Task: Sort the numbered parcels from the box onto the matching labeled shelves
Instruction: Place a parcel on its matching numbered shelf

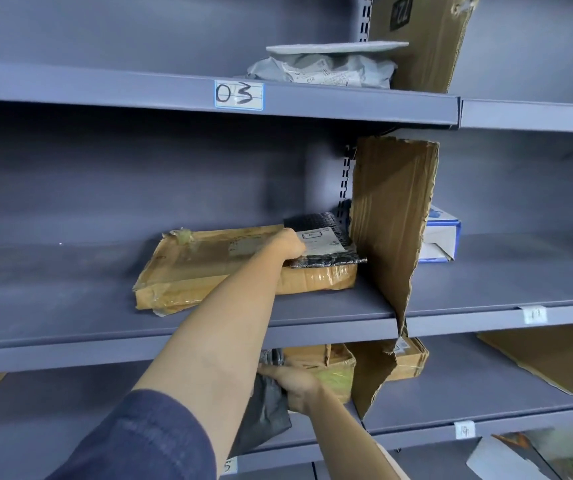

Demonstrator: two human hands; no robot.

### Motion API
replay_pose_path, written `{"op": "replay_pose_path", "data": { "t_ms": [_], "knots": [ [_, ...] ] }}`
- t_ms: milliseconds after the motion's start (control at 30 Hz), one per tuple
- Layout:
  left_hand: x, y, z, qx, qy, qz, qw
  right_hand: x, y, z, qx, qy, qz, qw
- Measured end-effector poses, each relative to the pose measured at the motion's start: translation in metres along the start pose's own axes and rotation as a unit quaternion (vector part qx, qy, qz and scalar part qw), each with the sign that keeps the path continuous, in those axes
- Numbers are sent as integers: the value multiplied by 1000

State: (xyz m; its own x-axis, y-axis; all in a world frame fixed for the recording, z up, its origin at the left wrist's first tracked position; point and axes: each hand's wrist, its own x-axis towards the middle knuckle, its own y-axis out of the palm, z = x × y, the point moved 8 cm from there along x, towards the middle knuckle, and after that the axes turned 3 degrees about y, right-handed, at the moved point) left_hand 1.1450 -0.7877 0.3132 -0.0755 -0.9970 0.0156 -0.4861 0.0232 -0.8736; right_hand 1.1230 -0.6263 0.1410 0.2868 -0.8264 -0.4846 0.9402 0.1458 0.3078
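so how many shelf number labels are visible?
4. The "03" label on the upper shelf edge, one on the middle edge at right, one below it, one partly hidden behind the left forearm.

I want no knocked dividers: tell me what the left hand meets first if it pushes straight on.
Probably the black bubble mailer it already touches, atop the brown taped parcel. Pushed further, the left hand likely meets the cardboard divider; depth is unclear.
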Motion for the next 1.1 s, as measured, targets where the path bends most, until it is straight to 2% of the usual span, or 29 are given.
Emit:
{"op": "replay_pose_path", "data": {
  "t_ms": [100,167,300,400,700,800,933,1100],
  "knots": [
    [-7,-7,-15,96,73,-12,993,-2,1,2,-11,-2,-4,1000],
    [-23,-15,-32,110,150,-21,982,-4,3,2,-18,4,2,1000],
    [-63,-11,-64,82,285,53,954,-7,5,3,-16,8,13,1000],
    [-73,-4,-71,144,325,74,932,-7,2,4,-8,2,9,1000],
    [-72,5,-77,155,289,88,941,-3,-11,4,-17,-4,23,1000],
    [-76,-1,-75,161,271,57,947,1,-13,2,-2,-7,33,999],
    [-81,-21,-38,172,177,-7,969,3,-13,-9,-10,14,49,999],
    [-109,-58,50,201,24,-67,977,3,-6,-24,-45,40,67,996]
  ]
}}
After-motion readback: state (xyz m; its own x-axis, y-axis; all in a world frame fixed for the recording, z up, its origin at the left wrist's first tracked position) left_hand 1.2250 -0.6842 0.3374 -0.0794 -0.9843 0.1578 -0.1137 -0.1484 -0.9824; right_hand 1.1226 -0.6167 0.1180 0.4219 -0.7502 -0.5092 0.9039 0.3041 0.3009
